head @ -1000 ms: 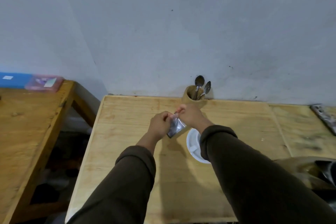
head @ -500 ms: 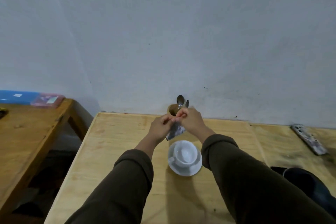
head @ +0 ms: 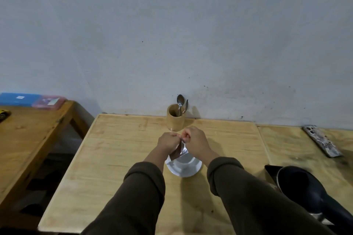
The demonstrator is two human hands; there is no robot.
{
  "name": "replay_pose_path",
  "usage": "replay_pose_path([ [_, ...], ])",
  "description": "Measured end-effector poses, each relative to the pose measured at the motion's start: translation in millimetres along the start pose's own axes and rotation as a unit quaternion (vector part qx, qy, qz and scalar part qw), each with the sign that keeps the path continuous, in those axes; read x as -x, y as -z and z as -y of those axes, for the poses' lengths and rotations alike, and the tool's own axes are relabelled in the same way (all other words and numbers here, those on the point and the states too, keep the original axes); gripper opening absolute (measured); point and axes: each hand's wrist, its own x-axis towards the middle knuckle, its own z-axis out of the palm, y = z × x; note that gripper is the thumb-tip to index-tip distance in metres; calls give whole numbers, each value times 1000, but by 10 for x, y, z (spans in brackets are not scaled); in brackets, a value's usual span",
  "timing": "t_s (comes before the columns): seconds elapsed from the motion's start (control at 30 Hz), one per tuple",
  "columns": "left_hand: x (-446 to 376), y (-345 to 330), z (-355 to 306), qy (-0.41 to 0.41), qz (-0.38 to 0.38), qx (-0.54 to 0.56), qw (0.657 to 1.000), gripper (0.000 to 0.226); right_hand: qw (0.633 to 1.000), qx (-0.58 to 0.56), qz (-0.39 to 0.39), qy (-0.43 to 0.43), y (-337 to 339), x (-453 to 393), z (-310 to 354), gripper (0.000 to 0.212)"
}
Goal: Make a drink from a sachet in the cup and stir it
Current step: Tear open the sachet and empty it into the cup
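i see both hands, left hand (head: 168, 142) and right hand (head: 194, 140), each grip clamped on the sachet (head: 179, 151) above the cup (head: 188, 159).

Top edge of the sachet (head: 180, 151) buried between the pinching fingers of the left hand (head: 168, 142) and right hand (head: 194, 142); torn or whole, impossible to tell. Cup (head: 185, 159) mostly covered by sachet and wrists, handle out of sight. Spoon (head: 180, 101) handles sunk inside the wooden holder (head: 174, 120). Dark kettle (head: 309, 191) cut off by the right edge. Print on the flat object (head: 321, 140) too blurred to read.
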Motion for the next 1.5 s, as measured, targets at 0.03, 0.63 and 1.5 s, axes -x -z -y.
replay_pose_path([
  [0.03, -1, 18, -5, 7, -8, 0, 1000, 22, 1000, 10, 11, 16, -6, -6, 17, 21],
  [0.63, -103, -84, 23, 89, -50, -143, 984, 25, 992, -2, 112, 49, 53, 334, -194, 19],
  [1.5, -325, -165, -57, 83, 2, -241, 967, 38, 1000, 2, 8, -18, -143, 301, -289, 15],
])
